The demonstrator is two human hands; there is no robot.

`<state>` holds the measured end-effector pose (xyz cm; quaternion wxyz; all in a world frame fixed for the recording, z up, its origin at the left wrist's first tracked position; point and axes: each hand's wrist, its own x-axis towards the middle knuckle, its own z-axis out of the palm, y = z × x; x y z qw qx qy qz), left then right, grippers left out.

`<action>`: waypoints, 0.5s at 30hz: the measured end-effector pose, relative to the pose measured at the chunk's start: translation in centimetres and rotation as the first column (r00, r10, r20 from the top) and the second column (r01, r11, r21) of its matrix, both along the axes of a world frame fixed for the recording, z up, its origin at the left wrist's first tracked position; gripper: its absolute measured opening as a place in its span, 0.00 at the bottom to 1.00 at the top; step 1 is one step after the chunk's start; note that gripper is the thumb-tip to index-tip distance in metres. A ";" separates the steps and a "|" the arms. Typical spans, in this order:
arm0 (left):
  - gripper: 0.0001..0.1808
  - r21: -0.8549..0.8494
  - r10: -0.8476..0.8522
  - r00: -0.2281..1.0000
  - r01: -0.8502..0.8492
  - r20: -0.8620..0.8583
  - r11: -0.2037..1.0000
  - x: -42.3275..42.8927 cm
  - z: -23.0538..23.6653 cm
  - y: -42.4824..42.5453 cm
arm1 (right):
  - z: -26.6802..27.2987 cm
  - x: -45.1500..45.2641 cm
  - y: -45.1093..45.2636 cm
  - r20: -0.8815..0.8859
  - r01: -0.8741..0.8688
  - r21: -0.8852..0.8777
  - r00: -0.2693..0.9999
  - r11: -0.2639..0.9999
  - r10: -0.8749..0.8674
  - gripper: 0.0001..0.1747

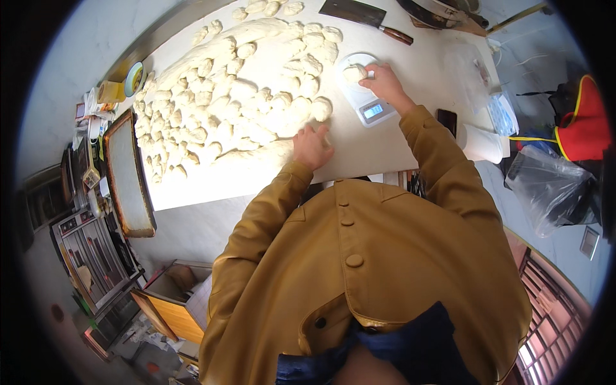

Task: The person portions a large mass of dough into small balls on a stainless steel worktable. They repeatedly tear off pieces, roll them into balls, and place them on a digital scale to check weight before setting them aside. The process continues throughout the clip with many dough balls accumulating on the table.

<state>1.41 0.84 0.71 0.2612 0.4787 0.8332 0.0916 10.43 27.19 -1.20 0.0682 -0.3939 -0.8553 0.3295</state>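
Note:
At a white digital kitchen scale with a lit display, my right hand has its thumb and fingertips at the right side of a small dough piece on the round pan. My left hand curls over the right end of a long dough roll near the table's front edge. A bit of dough shows between that thumb and forefinger; the palm hides the rest. Just beyond the left fingers sits a rounded dough lump. Many cut dough pieces spread leftward, some washed out by glare.
A cleaver lies at the table's back. A phone, a white paper roll and a plastic bag are on the right. A rusty-edged baking tray stands against the left edge, below a bowl.

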 end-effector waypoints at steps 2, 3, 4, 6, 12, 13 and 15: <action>0.28 0.043 -0.001 1.000 0.000 0.026 0.999 0.0 -0.2 -0.4 | 0.7 -1.4 0.2 0.069 -0.079 -0.007 0.994 0.997 0.079 0.21; 0.27 0.074 0.006 1.000 -0.008 0.029 0.997 0.0 -0.2 -0.6 | 1.3 -2.0 0.3 0.080 -0.093 -0.009 0.992 0.996 0.093 0.20; 0.27 0.149 -0.035 0.999 0.039 -0.024 0.988 -0.1 -0.2 -0.9 | 1.9 -2.6 0.0 0.065 -0.110 0.006 0.992 0.994 0.109 0.19; 0.27 0.253 -0.108 0.983 0.143 -0.147 0.957 -0.5 0.1 -1.0 | 3.1 -3.3 -0.8 -0.136 -0.216 0.316 0.953 0.924 0.270 0.16; 0.24 0.466 0.305 0.772 -0.596 0.558 0.654 -3.6 3.6 0.9 | 8.2 -2.6 -6.3 -0.335 -0.447 0.057 0.833 0.892 0.439 0.09; 0.25 0.358 0.260 0.674 -0.632 0.691 0.687 -4.1 4.3 1.1 | 9.0 -2.1 -7.6 -0.362 -0.488 0.038 0.807 0.872 0.467 0.09; 0.27 0.168 0.147 0.400 -0.651 0.905 0.741 -4.9 5.6 1.0 | 10.2 -1.0 -10.7 -0.408 -0.495 -0.252 0.833 0.832 0.373 0.06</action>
